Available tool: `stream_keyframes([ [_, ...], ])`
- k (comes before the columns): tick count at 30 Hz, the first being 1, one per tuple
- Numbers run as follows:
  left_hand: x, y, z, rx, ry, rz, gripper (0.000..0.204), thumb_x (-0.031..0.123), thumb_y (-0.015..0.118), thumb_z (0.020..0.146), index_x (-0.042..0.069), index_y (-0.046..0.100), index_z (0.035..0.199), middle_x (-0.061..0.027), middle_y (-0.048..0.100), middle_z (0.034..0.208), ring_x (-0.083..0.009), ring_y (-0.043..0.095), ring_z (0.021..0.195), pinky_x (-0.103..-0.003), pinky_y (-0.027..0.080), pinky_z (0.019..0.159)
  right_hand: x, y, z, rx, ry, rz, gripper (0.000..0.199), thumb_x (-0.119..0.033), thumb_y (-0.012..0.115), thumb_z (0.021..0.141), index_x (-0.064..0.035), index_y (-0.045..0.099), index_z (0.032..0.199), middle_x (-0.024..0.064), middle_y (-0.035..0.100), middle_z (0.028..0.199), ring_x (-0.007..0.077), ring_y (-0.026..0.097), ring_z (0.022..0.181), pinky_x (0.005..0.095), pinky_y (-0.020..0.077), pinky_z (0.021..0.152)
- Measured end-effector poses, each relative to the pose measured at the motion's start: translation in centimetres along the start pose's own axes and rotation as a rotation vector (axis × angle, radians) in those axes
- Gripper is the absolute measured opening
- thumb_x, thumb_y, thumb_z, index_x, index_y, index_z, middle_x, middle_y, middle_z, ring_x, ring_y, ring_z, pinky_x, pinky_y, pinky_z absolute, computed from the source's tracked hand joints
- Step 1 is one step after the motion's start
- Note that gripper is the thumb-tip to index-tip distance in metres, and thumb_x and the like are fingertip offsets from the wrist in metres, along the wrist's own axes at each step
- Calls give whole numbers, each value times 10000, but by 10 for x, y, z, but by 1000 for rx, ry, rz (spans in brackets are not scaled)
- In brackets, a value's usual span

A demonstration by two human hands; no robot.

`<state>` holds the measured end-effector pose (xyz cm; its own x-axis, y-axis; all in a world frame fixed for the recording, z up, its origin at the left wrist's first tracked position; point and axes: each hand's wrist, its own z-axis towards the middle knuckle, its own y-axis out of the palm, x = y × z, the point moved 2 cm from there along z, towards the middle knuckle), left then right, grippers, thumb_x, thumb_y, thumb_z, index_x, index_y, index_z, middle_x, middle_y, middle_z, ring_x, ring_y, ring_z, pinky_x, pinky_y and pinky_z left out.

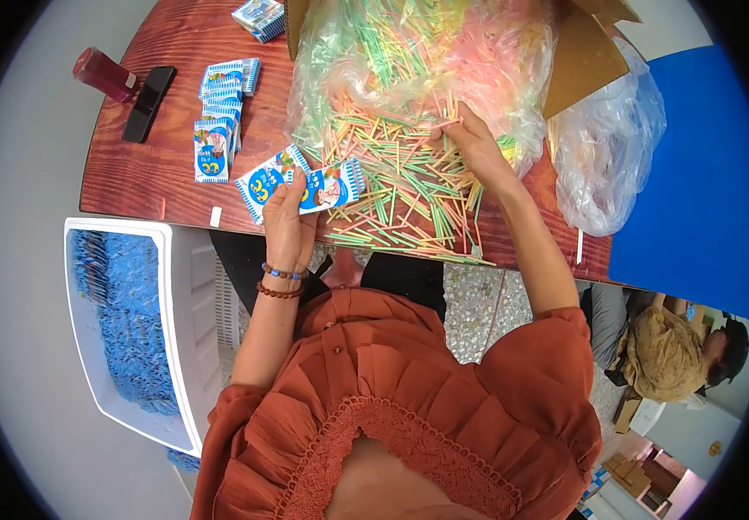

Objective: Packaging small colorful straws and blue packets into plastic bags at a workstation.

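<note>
My left hand (pixel 284 212) grips small blue-and-white printed packets (pixel 257 184), fanned out over the table's near edge, with the thumb on top. Out to the right, my right hand (pixel 481 154) reaches into a loose heap of thin pastel sticks (pixel 409 208), pink, green and yellow. Its fingers are pinched together on a few of them. The heap spills from a big clear plastic bag (pixel 318 56) full of the same sticks. Left of my left hand, a row of overlapping matching packets (pixel 211 152) lies on the wood.
A cardboard box (pixel 589 65) surrounds the bag. More packets (pixel 259 19), a black phone (pixel 149 104) and a dark red bottle (pixel 104 74) occupy the left side. A crumpled clear bag (pixel 604 147) sits right. Below left stands a white foam box (pixel 175 338) of blue packets. Another person (pixel 669 351) is at lower right.
</note>
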<state>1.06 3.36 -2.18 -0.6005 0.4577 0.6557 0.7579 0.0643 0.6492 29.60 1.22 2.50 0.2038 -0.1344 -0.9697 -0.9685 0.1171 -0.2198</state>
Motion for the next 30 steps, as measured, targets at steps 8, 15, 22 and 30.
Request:
stream_keyframes([
  [8, -8, 8, 10, -54, 15, -84, 189, 208, 582, 971, 30, 645, 971, -43, 675, 929, -143, 648, 838, -322, 547, 778, -13, 54, 19, -29, -181, 1064, 146, -122, 422, 1016, -13, 493, 1082, 96, 581, 942, 312, 610, 993, 431, 481, 909],
  [15, 7, 16, 6, -39, 104, -98, 225, 238, 556, 986, 35, 652, 987, -55, 688, 991, -145, 658, 869, -320, 544, 771, -70, 118, -5, 127, -474, 852, 139, -123, 379, 1030, -32, 440, 1115, 147, 604, 963, 346, 589, 1095, 457, 382, 1033],
  [22, 6, 15, 6, 27, 192, -122, 203, 228, 572, 979, 47, 655, 941, -30, 681, 938, -93, 636, 828, -270, 532, 744, -78, 141, -13, 216, -387, 514, 236, -182, 373, 1041, -4, 409, 1191, 190, 624, 1089, 263, 590, 1105, 388, 382, 1049],
  [30, 9, 26, 3, 48, 271, -196, 176, 201, 572, 979, 55, 656, 928, -24, 680, 932, -82, 630, 822, -250, 517, 729, -78, 166, -13, 283, -350, 520, 385, -212, 354, 1043, 44, 369, 1330, 207, 540, 1318, 219, 514, 1217, 346, 393, 1033],
])
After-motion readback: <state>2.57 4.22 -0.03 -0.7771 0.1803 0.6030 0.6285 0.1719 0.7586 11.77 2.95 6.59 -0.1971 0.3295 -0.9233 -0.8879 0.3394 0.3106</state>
